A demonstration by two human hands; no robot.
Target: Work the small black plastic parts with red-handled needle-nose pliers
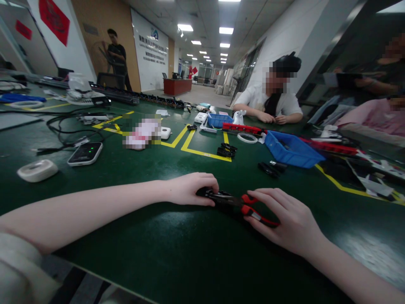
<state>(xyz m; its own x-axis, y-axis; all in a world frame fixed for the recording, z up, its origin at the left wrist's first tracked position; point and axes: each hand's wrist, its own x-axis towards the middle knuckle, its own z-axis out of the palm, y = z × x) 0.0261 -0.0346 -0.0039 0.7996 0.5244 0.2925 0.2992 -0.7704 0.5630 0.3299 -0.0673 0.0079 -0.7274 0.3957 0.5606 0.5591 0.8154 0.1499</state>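
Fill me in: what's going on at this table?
Someone's right hand holds red-handled pliers, handles apart, over the green table. Their left hand grips a dark piece at the tool's head; its details are hidden by the fingers. Farther back are a blue bin and loose black parts, with another person seated across.

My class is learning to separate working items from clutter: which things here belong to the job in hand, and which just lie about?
Apparently in use:
- red-handled pliers, held by the right hand
- dark item at the left hand's fingertips, details unclear

Apparently lying about:
- device with green lights
- white rounded object
- larger blue bin
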